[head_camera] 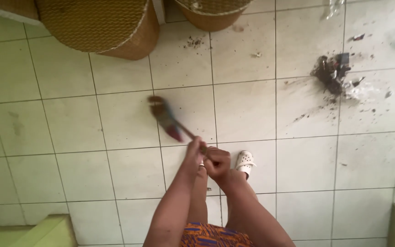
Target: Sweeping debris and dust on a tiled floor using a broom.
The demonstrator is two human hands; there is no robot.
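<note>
Head view: looks straight down past patterned orange cloth [209, 235] at two bare forearms reaching forward over a tiled floor [69, 132].
Left hand [194, 151]: wrapped around the thin handle of the broom [168, 120], fingers closed on it.
Right hand [216, 162]: fisted on the same handle just behind the left hand, the two hands touching.
Broom: its handle runs from the hands up and to the left; the blurred brush head sits ahead of the left hand, near the floor, with a red band and a bluish part close to the handle.
Sandal [244, 162]: white, on a foot just right of the right hand.
Floor: pale green-white square tiles with dark grout lines.
Dirt pile [333, 73]: dark debris and scraps gathered far right, well apart from the brush head, with streaks trailing toward the lower left.
Small crumbs [193, 42]: scattered near the top centre.
Baskets [101, 25]: two woven brown ones stand along the far edge.
</note>
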